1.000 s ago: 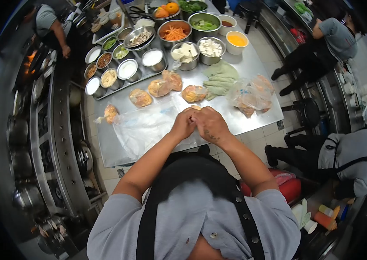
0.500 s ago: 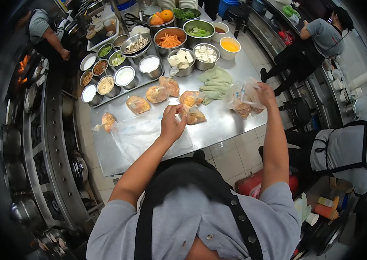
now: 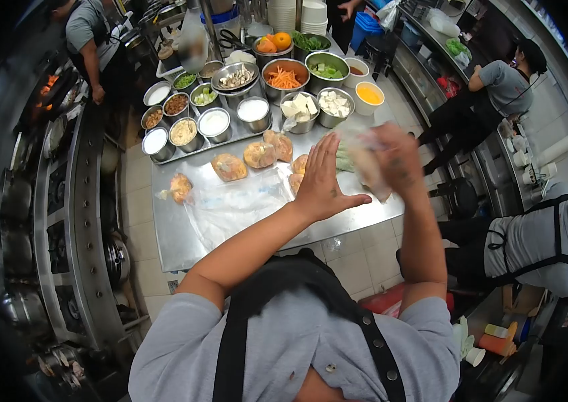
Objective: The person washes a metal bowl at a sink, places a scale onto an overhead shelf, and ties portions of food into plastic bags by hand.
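My right hand (image 3: 398, 159), smeared by motion, is closed on a clear plastic bag (image 3: 364, 161) with brownish-orange contents, held over the table's right end. Beside it my left hand (image 3: 324, 179) is open, fingers stretched up and thumb apart, its palm turned toward the bag. Small knotted plastic bags of orange-brown food (image 3: 229, 167) lie across the table; two behind my left hand are partly hidden. A flat clear plastic sheet or bag (image 3: 237, 208) is spread near the front edge. The green cloth (image 3: 344, 161) shows partly behind the held bag.
Steel cups (image 3: 214, 122) of white powder and chopped food stand on a tray at the table's back left. Behind are bowls of shredded carrot (image 3: 284, 76), greens (image 3: 326, 70) and white cubes (image 3: 299, 107). A stove (image 3: 56, 201) runs along the left; several people stand around.
My left hand has left the knotted bags, moving up and right with its fingers opening. My right hand has drawn the plastic bag slightly left, close to it.
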Available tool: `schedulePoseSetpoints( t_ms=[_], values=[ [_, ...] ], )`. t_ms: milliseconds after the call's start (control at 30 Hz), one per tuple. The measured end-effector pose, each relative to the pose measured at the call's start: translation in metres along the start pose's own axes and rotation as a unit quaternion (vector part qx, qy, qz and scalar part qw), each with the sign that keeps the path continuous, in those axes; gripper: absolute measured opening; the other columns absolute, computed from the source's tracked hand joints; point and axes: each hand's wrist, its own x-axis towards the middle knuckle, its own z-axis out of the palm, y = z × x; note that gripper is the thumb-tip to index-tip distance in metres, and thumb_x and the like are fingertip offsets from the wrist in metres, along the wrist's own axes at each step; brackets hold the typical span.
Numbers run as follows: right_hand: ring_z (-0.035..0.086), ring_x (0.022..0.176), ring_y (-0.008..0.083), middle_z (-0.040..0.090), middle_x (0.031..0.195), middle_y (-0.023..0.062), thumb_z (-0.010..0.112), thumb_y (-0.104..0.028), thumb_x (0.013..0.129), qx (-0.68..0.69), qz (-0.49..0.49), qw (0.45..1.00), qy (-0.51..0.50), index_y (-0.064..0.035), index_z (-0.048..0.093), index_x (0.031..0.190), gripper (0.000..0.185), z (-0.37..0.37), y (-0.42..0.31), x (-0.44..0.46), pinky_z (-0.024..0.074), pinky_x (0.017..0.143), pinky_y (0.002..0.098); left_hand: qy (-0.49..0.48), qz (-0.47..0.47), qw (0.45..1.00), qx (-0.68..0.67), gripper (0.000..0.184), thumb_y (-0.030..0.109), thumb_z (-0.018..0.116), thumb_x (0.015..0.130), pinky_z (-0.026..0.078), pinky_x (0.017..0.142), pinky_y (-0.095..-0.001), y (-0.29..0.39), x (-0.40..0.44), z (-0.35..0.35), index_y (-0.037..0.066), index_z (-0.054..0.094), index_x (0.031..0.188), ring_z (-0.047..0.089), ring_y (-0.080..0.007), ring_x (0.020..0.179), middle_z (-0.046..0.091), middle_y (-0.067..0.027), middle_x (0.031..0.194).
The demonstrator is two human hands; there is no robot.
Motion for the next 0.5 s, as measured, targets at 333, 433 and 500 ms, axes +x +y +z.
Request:
schedulePoseSetpoints(
  t_ms=[333, 433, 500],
  values=[
    [0.052, 0.117, 0.0323, 0.056, 0.125, 0.0115, 0.074, -0.018, 0.058, 0.022, -0.145, 0.988, -0.036, -0.008, 0.059, 0.12, 0.065, 0.042, -0.082, -0.014, 0.0411, 0.1, 0.0434, -0.09, 0.024, 0.995, 0.038, 0.033, 0.022, 0.063, 0.082, 0.045, 0.087, -0.0444, -0.054, -0.053, -0.014, 0.004, 0.062, 0.109, 0.057, -0.0356, 0.105, 0.062, -0.0177, 0.108],
    [0.05, 0.12, 0.0297, 0.059, 0.116, 0.0133, 0.066, -0.026, 0.071, -0.257, -0.171, 0.936, -0.168, -0.0059, 0.049, 0.131, 0.066, 0.052, -0.089, -0.058, 0.0242, 0.113, 0.0475, -0.035, 0.038, 0.994, -0.092, 0.038, 0.027, 0.062, 0.086, 0.043, 0.092, -0.0477, -0.04, -0.059, 0.027, 0.002, 0.061, 0.114, 0.053, -0.032, 0.116, 0.057, -0.019, 0.121],
    [0.066, 0.084, 0.0295, 0.067, 0.079, 0.0118, 0.064, -0.024, 0.077, -0.289, -0.029, 0.937, -0.192, 0.0003, 0.053, 0.115, 0.047, 0.067, -0.066, -0.095, 0.042, 0.094, 0.0532, -0.332, 0.002, 0.942, -0.044, 0.03, 0.02, 0.064, 0.084, 0.048, 0.077, -0.0431, -0.02, -0.049, -0.015, 0.0, 0.062, 0.107, 0.062, -0.0283, 0.093, 0.064, -0.0175, 0.101]
  ],
)
